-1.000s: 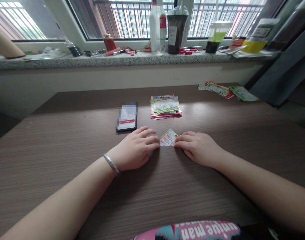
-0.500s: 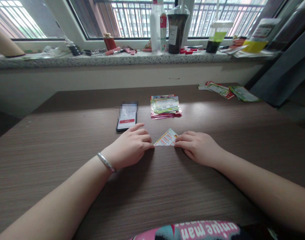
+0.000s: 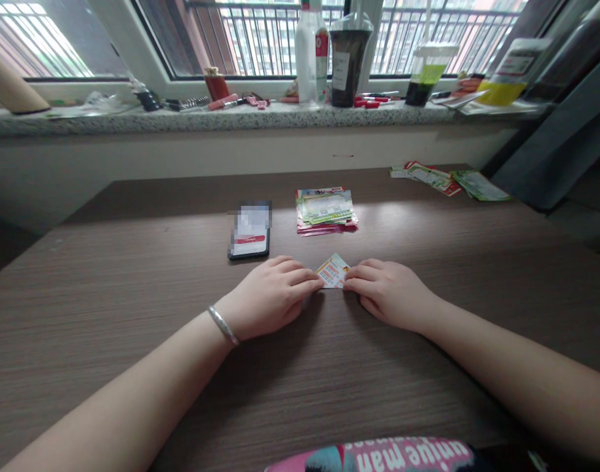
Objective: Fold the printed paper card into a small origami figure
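A small printed paper (image 3: 333, 270), folded into a triangle, lies on the table between my hands with its point facing away from me. My left hand (image 3: 275, 295), a silver bangle at its wrist, has its fingertips pressed on the left corner. On the right corner the closed fingers of my right hand (image 3: 391, 292) hold the paper. Both corners are covered by my fingers. Just beyond my left hand is a phone (image 3: 253, 226) with a lit screen. A stack of colourful printed papers (image 3: 326, 208) sits behind the folded one.
More printed papers (image 3: 435, 177) lie at the table's back right. Along the granite windowsill (image 3: 260, 119) stand a clear bottle (image 3: 307, 62), a dark drink cup (image 3: 349, 69), a cup with green liquid (image 3: 427, 72) and small items. A dark curtain (image 3: 555, 137) hangs at the right.
My left hand has moved right and away from the phone, and its fingers now cover more of the paper's left corner. My right hand stays in place.
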Demonstrator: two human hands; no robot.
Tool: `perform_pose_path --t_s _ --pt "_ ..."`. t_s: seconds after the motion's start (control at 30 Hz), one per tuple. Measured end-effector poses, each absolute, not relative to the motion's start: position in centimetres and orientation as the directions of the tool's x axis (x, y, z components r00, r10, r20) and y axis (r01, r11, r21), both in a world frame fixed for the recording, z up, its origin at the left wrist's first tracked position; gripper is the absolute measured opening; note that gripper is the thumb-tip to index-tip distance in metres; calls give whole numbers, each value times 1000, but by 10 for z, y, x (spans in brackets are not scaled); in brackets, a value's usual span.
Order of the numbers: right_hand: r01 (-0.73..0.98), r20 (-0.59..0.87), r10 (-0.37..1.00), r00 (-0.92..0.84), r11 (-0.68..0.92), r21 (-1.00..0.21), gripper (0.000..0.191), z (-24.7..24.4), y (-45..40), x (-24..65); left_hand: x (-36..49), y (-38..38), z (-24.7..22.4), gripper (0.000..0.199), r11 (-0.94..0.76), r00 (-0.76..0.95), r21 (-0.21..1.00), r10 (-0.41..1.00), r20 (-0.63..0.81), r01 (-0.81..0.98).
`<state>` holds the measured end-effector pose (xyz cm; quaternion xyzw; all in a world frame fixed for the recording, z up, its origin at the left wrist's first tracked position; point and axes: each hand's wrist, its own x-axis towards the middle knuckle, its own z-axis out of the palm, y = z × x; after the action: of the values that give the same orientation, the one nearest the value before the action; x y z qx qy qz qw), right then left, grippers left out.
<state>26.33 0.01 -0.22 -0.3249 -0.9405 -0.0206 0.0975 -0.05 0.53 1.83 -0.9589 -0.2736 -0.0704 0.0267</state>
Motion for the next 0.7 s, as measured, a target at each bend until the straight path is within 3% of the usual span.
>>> perform_pose_path --t_s 0.17,0.4,0.7 --pt "593 236 584 -777 804 -38 27 -7 7 257 13 3 10 38 -836 831 3 546 107 549" --pt "571 214 565 -797 820 -38 33 -5 10 253 17 6 10 40 -842 843 -67 527 106 535" --pt "577 197 562 -803 817 24 29 -2 11 258 12 8 17 27 -861 874 -153 476 93 485"
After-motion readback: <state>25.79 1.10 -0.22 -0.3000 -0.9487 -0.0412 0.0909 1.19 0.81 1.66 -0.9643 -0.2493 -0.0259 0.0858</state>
